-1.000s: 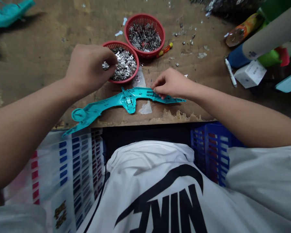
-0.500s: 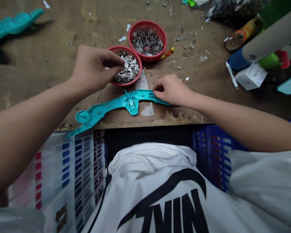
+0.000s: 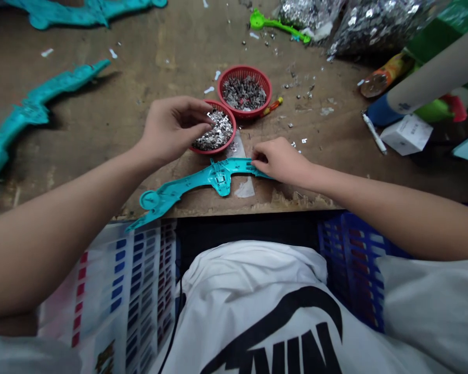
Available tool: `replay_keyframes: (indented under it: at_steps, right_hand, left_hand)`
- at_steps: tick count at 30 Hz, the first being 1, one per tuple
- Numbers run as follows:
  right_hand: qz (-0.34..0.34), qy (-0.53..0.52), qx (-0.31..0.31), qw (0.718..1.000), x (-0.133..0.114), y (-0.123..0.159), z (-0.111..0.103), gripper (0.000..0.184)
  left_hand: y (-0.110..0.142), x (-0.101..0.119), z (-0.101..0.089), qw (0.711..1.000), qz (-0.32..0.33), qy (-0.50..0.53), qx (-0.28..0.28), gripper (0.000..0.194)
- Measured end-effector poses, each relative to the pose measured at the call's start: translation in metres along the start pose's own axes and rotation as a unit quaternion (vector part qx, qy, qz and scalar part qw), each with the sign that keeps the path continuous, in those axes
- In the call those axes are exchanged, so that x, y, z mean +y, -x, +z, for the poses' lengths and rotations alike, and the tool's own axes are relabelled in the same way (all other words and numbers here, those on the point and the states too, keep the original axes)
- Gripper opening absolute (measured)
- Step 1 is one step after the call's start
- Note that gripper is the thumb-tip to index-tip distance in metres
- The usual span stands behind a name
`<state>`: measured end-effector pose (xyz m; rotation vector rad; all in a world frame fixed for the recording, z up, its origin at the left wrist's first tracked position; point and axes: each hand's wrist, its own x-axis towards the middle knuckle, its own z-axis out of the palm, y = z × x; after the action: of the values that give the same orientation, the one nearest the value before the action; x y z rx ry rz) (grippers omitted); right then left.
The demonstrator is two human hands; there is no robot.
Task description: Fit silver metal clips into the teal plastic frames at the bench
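Carefully, the long teal part [image 3: 220, 182], lying bodyward of the left hand [image 3: 169, 127] and reaching under the right hand [image 3: 283, 161], should be kept steady, small metal pieces [image 3: 220, 132] handled singly. Left fingertips curve slightly apart; their possible load and the right grip, hidden, I cannot tell.

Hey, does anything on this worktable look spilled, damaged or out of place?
Yes. Small metal pieces lie loose on the wood, outside the red baskets, as if spilled. The table's front edge looks chipped and splintered. The nearest teal part has one tip poking past that edge.
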<state>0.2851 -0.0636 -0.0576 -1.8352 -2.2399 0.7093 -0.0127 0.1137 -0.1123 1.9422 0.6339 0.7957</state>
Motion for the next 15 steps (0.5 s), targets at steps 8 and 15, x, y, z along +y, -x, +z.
replay_keyframes:
  at_steps: [8, 15]
  right_hand:
    - [-0.009, 0.066, -0.052, 0.996, -0.003, 0.000, -0.004, 0.016]
    - [-0.041, -0.107, 0.037, 0.993, -0.001, 0.000, -0.016, 0.028]
  left_hand:
    - [0.005, 0.015, 0.002, 0.999, -0.028, -0.025, 0.003, 0.058]
    - [0.018, 0.047, 0.026, 0.998, -0.043, -0.038, 0.006, 0.062]
